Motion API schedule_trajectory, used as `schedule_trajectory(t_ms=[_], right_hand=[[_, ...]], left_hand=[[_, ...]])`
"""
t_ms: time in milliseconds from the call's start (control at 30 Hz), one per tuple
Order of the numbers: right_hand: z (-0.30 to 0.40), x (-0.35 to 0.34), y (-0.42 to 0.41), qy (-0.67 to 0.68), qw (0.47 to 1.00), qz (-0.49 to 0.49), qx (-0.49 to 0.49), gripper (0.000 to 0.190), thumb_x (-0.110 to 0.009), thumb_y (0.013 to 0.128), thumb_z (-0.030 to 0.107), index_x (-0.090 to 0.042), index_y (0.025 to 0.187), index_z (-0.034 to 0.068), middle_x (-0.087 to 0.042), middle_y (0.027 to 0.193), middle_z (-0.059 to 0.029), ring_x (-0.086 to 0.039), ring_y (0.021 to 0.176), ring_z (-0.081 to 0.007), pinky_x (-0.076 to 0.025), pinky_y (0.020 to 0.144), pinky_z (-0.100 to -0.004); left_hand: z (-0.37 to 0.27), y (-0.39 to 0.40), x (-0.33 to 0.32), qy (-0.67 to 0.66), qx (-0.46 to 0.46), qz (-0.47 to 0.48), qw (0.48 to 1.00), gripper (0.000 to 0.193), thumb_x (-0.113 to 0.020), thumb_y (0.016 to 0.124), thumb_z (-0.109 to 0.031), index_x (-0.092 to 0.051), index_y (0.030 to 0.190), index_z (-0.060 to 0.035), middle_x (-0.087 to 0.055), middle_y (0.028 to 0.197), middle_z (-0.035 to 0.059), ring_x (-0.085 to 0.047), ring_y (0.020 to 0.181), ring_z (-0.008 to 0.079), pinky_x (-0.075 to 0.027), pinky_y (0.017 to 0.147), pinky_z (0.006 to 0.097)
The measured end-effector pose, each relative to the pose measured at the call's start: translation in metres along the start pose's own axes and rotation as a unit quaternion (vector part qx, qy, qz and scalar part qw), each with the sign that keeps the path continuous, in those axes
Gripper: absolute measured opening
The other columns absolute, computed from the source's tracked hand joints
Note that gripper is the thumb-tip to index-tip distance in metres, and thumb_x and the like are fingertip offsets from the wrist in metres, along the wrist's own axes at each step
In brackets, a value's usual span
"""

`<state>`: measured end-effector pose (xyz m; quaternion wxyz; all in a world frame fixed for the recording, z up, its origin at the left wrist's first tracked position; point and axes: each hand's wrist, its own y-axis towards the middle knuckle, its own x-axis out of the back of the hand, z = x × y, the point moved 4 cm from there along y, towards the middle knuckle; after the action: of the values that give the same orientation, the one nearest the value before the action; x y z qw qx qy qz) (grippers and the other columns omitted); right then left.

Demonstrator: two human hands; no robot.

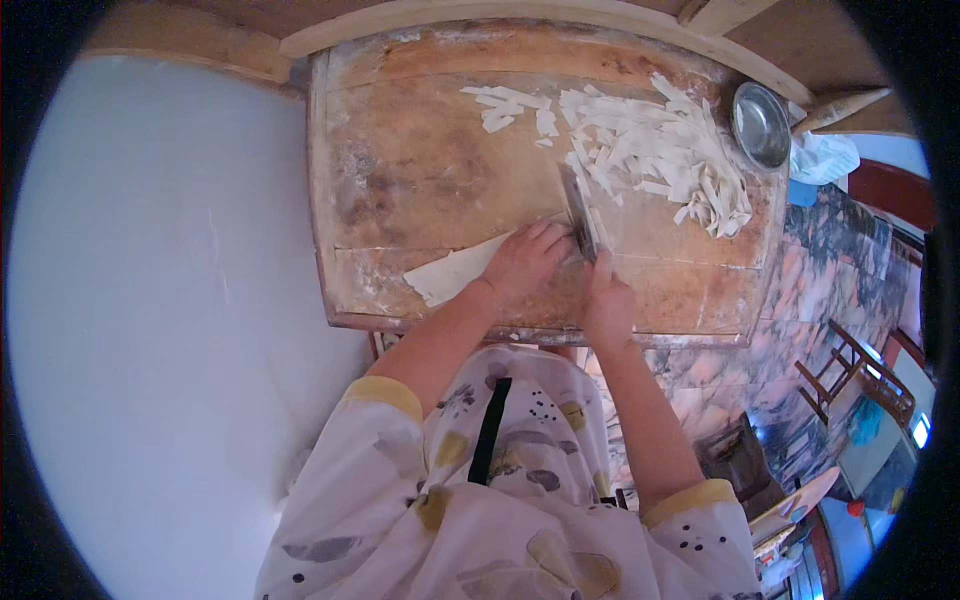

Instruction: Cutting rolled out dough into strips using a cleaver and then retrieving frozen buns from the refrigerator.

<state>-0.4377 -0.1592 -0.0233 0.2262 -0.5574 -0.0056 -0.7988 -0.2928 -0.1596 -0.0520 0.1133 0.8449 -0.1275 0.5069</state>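
On a floured wooden board [450, 180] lies a flat, folded-looking strip of dough [459, 271]. My left hand [529, 259] presses on its right part with the fingers bent, close beside the blade. In my right hand [609, 304] is the handle of a kitchen knife [579, 210], its blade pointing away from me across the dough's right end. A narrow cut piece lies just right of the blade. Beyond and to the right spreads a loose heap of cut dough strips [645, 139], some tangled at its right end.
A round metal bowl [761, 124] stands at the board's back right corner, near a white plastic bag [823, 159]. A pale wall [172, 187] runs along the left. Right of the board are a marbled floor [810, 285] and a wooden chair [855, 371].
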Motion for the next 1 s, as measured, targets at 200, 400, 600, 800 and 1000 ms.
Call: schedule_trajectory(t_ms=[200, 400, 600, 800, 1000], right_hand=[[0.009, 0.001, 0.0, -0.011, 0.999, 0.038, -0.004, 0.033, -0.049, 0.091, 0.016, -0.043, 0.121, 0.003, -0.062, 0.072, -0.022, -0.061, 0.059, -0.0398, -0.047, 0.051, -0.0476], [0.017, -0.004, -0.002, 0.002, 1.0, 0.005, -0.004, 0.033, -0.05, 0.091, 0.017, -0.044, 0.121, 0.003, -0.062, 0.069, -0.0211, -0.061, 0.058, -0.0387, -0.047, 0.049, -0.0467], [0.025, -0.005, -0.005, -0.013, 0.999, 0.04, -0.005, 0.027, -0.049, 0.092, 0.017, -0.046, 0.115, 0.004, -0.062, 0.069, -0.0209, -0.062, 0.057, -0.0367, -0.048, 0.049, -0.0458], [0.033, -0.009, 0.001, -0.016, 1.0, 0.019, -0.017, 0.026, -0.05, 0.091, 0.017, -0.046, 0.114, 0.004, -0.062, 0.069, -0.0204, -0.061, 0.056, -0.0373, -0.047, 0.049, -0.0464], [0.033, -0.011, -0.006, 0.048, 0.999, -0.009, 0.007, 0.028, -0.05, 0.091, 0.017, -0.045, 0.114, 0.003, -0.062, 0.07, -0.0215, -0.06, 0.057, -0.0393, -0.046, 0.05, -0.0474]], left_hand=[[0.004, -0.004, 0.004, -0.021, -0.004, 0.014, 1.0, 0.029, -0.057, 0.075, -0.014, -0.06, 0.103, -0.0066, -0.054, 0.105, 0.0092, -0.051, 0.102, 0.0268, -0.046, 0.089, 0.0357], [0.008, -0.01, 0.006, -0.004, 0.008, -0.005, 1.0, 0.026, -0.06, 0.073, -0.016, -0.059, 0.098, -0.008, -0.052, 0.103, 0.0062, -0.051, 0.107, 0.0248, -0.047, 0.088, 0.0342], [0.007, -0.021, 0.009, -0.017, 0.003, -0.01, 1.0, 0.027, -0.06, 0.073, -0.016, -0.059, 0.099, -0.0083, -0.054, 0.104, 0.0055, -0.05, 0.106, 0.0235, -0.046, 0.088, 0.0333], [0.012, -0.027, 0.002, -0.011, 0.013, -0.01, 1.0, 0.03, -0.06, 0.072, -0.016, -0.059, 0.1, -0.0082, -0.053, 0.105, 0.0072, -0.049, 0.107, 0.0256, -0.044, 0.092, 0.035], [0.01, -0.032, 0.013, -0.034, 0.025, -0.026, 0.999, 0.025, -0.058, 0.073, -0.013, -0.06, 0.097, -0.0075, -0.053, 0.101, 0.0077, -0.05, 0.104, 0.0262, -0.045, 0.089, 0.036]])
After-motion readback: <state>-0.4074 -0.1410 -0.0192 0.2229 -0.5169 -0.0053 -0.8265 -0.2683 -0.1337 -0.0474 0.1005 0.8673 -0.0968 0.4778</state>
